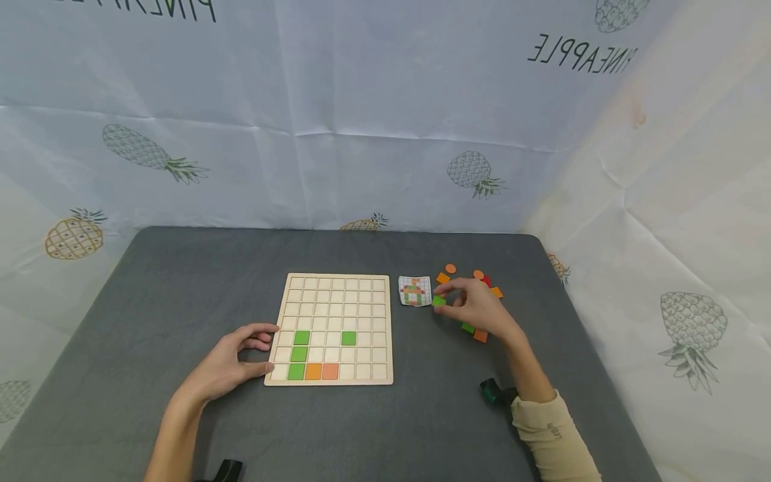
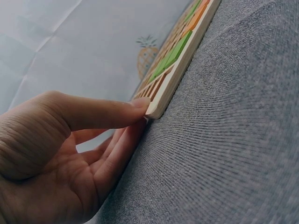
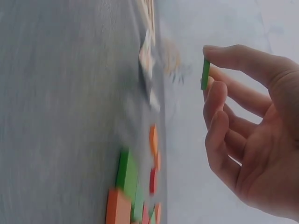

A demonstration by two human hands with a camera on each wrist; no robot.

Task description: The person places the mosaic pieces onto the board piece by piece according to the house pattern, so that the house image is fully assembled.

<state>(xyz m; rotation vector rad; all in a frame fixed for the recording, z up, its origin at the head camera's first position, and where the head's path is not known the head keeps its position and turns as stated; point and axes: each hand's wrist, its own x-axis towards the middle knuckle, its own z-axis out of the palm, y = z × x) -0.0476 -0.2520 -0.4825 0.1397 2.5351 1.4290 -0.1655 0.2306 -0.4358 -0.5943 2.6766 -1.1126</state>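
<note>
My right hand [image 1: 476,306] pinches a green square tile [image 1: 439,301] between thumb and fingertips, beside a small pattern card [image 1: 415,291]. In the right wrist view the green tile [image 3: 205,73] is seen edge-on, raised above the table. My left hand [image 1: 227,361] touches the left edge of a wooden grid board [image 1: 389,321], its thumb [image 2: 119,112] at the near corner and its other fingers farther up the side. Several green tiles [image 1: 299,354] lie in the board's cells, with an orange tile [image 1: 313,371] and a salmon tile [image 1: 330,371] in the nearest row.
Loose tiles lie around and partly behind my right hand: orange squares [image 1: 443,278], an orange round [image 1: 450,268], a red piece [image 1: 486,280] and green ones [image 1: 468,327]. A black object [image 1: 494,391] sits by my right wrist. A pineapple-print curtain [image 1: 361,181] hangs behind the grey table [image 1: 211,281].
</note>
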